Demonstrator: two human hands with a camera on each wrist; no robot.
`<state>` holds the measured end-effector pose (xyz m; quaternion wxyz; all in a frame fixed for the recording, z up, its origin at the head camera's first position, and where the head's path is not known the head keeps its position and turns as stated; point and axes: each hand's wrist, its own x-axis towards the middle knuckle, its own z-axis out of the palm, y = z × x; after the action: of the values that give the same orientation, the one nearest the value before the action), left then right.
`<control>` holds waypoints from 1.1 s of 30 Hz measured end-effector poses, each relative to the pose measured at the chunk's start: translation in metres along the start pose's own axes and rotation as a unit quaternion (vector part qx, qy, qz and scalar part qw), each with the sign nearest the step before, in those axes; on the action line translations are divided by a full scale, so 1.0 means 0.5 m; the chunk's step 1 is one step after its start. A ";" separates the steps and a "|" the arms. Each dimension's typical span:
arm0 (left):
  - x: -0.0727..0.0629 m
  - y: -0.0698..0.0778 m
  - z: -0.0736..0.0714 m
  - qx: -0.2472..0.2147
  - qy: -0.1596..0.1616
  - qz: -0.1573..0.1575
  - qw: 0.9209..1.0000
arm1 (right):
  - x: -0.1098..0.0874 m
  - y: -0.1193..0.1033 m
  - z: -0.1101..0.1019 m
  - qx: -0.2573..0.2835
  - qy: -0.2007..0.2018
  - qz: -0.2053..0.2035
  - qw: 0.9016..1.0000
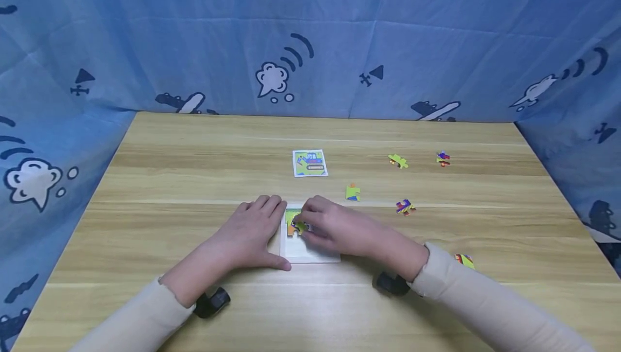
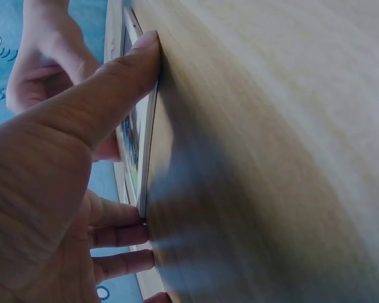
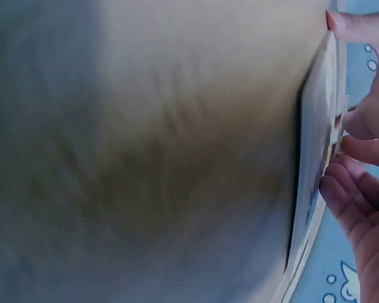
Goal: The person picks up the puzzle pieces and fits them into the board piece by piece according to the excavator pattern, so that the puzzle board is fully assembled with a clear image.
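A white puzzle tray (image 1: 317, 252) lies on the table between both hands. My left hand (image 1: 255, 233) rests along its left side with the fingers extended; in the left wrist view the thumb (image 2: 129, 72) touches the tray's edge. Over the upper part of the tray, my right hand (image 1: 335, 226) pinches a green puzzle piece (image 1: 299, 228) between thumb and fingers. Beside it, in the tray's upper left, green and orange puzzle pieces (image 1: 291, 217) show, partly covered by the right fingers. The right wrist view shows the bent right fingers (image 3: 344, 196) close over the tray.
Behind the tray lies a picture card (image 1: 310, 163) of an excavator. Loose puzzle pieces are scattered to the right: a green one (image 1: 352, 192), another green one (image 1: 398, 160), a purple-striped one (image 1: 405, 207), a multicoloured one (image 1: 442, 159), and one (image 1: 464, 260) by the right sleeve.
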<state>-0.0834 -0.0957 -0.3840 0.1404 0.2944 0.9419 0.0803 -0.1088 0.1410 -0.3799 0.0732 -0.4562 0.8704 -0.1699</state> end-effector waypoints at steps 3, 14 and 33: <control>-0.002 0.000 0.002 -0.002 0.003 -0.001 1.000 | 0.001 -0.009 0.008 -0.018 -0.010 -0.016 1.000; -0.005 -0.001 0.003 -0.001 0.013 0.007 1.000 | 0.006 -0.022 0.024 -0.077 0.022 -0.056 0.995; -0.005 -0.001 0.001 -0.003 0.012 0.005 1.000 | 0.007 -0.021 0.029 -0.106 0.021 -0.059 0.992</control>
<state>-0.0814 -0.0972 -0.3841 0.1300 0.2975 0.9418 0.0872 -0.0984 0.1293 -0.3894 -0.0041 -0.5079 0.8567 -0.0899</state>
